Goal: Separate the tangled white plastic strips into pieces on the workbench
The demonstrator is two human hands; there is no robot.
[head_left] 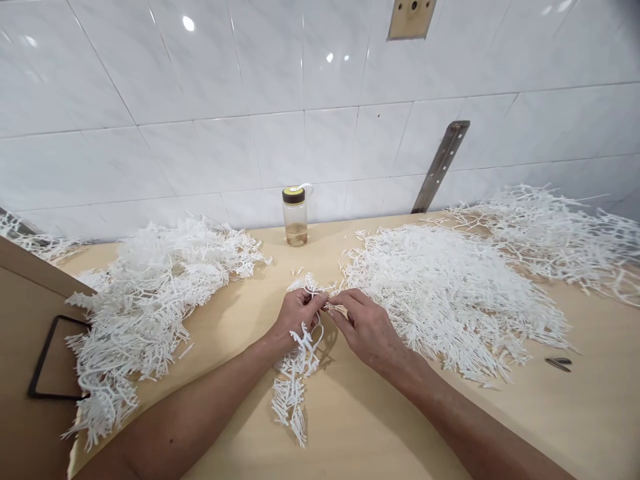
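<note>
My left hand pinches a white branched plastic strand, whose toothed ends hang below the fingers and lie along the tabletop. More of the same strand curls above the thumb. Facing it, my right hand has thumb and index finger drawn together at a thin white end beside the left fingertips. What exactly sits between the right fingers is too small to make out. A heap of small white plastic sticks lies just right of my right hand, and a pile of branched white strands is at the left.
A clear bottle with a dark lid stands at the back. Thin, tangled white strands spread at far right. A small dark metal item lies near the right heap. A wooden panel with a black handle borders the left; a metal bracket leans behind.
</note>
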